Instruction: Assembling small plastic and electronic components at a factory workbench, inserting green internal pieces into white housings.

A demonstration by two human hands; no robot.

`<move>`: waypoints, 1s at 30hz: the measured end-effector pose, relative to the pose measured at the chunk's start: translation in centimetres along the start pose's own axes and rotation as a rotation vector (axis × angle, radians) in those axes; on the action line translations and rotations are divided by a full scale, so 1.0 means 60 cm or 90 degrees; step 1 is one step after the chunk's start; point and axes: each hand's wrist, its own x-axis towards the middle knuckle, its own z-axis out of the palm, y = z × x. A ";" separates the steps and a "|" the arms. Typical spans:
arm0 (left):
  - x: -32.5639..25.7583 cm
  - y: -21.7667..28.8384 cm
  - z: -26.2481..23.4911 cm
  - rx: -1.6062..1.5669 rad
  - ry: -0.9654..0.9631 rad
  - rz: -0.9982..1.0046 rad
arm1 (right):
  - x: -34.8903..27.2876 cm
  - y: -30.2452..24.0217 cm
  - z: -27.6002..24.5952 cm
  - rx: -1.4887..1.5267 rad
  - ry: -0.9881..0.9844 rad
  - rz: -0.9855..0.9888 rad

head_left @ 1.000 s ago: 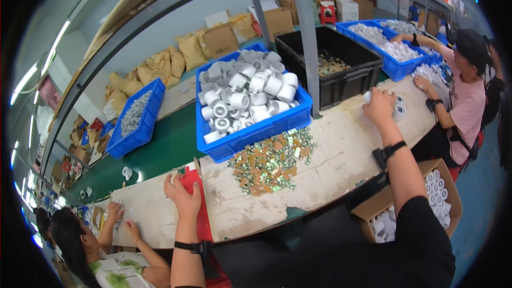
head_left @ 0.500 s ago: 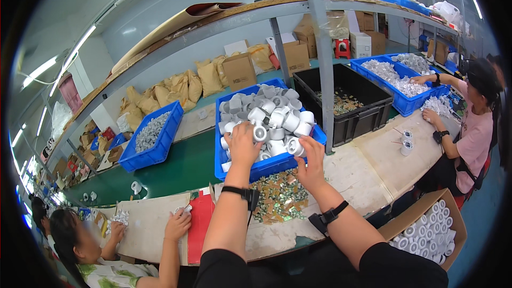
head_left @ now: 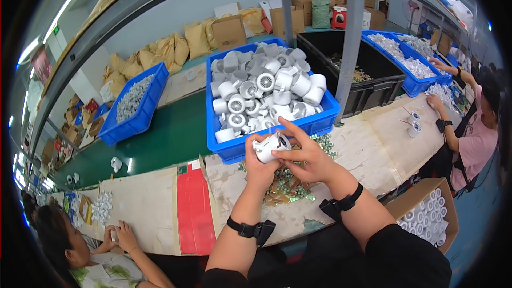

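Note:
In front of the blue bin, my left hand [head_left: 260, 168] is closed around a white plastic housing [head_left: 271, 148], round with a recessed end. Fingers of my right hand [head_left: 314, 161] are bent against the housing's right side, with one finger raised above it. The blue bin [head_left: 241, 156] behind my hands is heaped with similar white housings [head_left: 265, 81], several showing slotted round ends. Partly hidden under my hands and wrists lies a pile of small green and brown circuit boards [head_left: 288, 191] on the worktop.
A black crate [head_left: 373, 98] stands right of the bin, past a metal post [head_left: 350, 48]. Another blue bin [head_left: 106, 134] holds grey parts on the green belt [head_left: 178, 128]. One co-worker [head_left: 53, 234] sits left, another [head_left: 482, 133] right. A carton of white parts [head_left: 448, 202] is low right.
My hands have come back from the bin's heap toward me and together, now with one white housing between them. The view has shifted. The left co-worker's hands have come together.

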 end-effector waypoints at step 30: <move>-0.022 0.055 0.019 0.218 -0.075 0.120 | -0.026 0.052 -0.002 0.526 -0.031 0.397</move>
